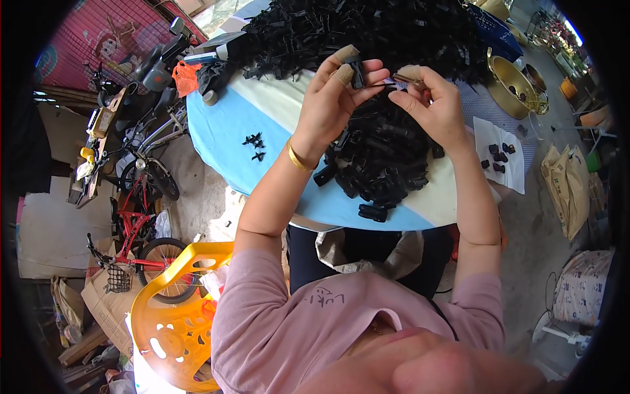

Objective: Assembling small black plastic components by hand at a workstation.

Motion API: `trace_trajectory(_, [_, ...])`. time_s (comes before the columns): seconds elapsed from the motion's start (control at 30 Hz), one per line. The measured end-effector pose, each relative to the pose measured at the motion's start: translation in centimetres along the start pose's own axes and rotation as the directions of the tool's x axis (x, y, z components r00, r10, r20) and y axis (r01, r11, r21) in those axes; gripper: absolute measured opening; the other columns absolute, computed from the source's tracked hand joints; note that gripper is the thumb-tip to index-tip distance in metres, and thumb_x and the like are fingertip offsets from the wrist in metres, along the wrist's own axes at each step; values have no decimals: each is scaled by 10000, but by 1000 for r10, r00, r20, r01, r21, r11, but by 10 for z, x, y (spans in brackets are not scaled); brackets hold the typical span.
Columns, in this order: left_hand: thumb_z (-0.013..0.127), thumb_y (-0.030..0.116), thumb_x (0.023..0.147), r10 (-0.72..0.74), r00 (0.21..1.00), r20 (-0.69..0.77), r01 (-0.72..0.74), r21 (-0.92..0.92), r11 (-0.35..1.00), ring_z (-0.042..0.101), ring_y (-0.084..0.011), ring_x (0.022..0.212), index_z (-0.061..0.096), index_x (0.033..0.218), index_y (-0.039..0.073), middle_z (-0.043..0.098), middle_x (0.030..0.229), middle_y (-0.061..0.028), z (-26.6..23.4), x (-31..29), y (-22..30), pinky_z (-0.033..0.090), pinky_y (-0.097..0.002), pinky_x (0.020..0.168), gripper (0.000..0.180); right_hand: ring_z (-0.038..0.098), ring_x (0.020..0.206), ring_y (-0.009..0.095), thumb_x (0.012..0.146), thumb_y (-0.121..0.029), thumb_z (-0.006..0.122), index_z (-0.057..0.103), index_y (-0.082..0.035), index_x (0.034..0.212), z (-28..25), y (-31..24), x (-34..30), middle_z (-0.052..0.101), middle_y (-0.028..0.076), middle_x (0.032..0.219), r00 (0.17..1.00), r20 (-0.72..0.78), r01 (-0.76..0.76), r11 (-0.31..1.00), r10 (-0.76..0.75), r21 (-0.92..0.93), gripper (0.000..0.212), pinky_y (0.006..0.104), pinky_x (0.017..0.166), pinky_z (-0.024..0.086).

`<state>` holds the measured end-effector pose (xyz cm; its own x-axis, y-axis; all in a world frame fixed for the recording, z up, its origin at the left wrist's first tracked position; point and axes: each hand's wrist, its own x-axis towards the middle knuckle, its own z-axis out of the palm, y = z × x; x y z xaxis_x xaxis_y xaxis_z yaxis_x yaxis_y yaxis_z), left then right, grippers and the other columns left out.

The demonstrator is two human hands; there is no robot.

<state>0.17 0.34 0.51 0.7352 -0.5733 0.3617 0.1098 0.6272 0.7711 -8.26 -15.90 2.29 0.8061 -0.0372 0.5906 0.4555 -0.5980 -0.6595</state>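
Observation:
My left hand point(331, 92) is closed around a small black plastic part point(356, 71), held upright between thumb and fingers above the table. Facing it, my right hand point(436, 105) pinches a thin object, mostly hidden by the fingers; a bit of red shows at the palm. A dark slender tip reaches toward the black part. Beige tape wraps some fingertips on both hands. Below the hands lies a pile of similar black parts point(387, 154). Behind them spreads a large heap of thin black pieces point(367, 33).
A blue and cream cloth point(223, 134) covers the round table, with a few black scraps point(254, 143) at left. White paper point(484, 134) bearing dark bits and a brass-coloured bowl point(508, 92) sit right. A yellow chair point(164, 322) and red bicycle point(134, 226) stand left.

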Motion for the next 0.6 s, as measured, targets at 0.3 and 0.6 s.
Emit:
trace_trajectory(0.3, [405, 81, 913, -213, 945, 248, 228, -34, 973, 551, -203, 1000, 364, 1258, -4, 510, 1128, -147, -8, -2, -1, 517, -329, 815, 358, 521, 660, 26, 766, -76, 659, 613, -13, 833, 3, -7, -4, 577, -23, 722, 1000, -21, 10, 986, -7, 164, 103, 155, 573, 406])
trace_trajectory(0.6, [567, -42, 802, -68, 951, 301, -56, 383, 922, 523, -168, 1032, 361, 1269, -15, 505, 1157, -104, 8, -12, -1, 442, -281, 888, 510, 529, 692, 36, 759, -96, 660, 597, -2, 882, 6, -2, 0, 586, -2, 769, 965, 169, -234, 951, 201, 202, 168, 170, 628, 434])
